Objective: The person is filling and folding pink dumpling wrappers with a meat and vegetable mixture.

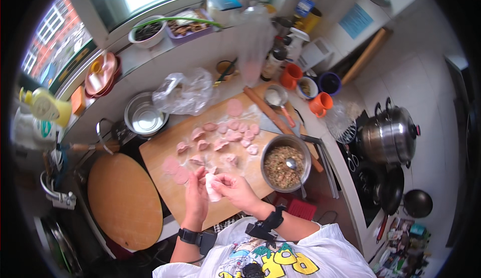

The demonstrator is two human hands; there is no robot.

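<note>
Premises: a small home kitchen. Evidence: a tiled counter under a window, a large wooden cutting board (pixel 200 172) dusted with flour, a lidded stainless steel pot (pixel 388 135) and black pans (pixel 418 203) on a hob, orange cups (pixel 320 103).

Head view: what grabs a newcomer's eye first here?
Both hands, left hand and right hand, meet at the near edge of the wooden board, pinching a pale dumpling between them. Behind them, pink dough pieces lie scattered over the floured board. To the right sits a metal bowl of filling with a spoon in it.
</note>
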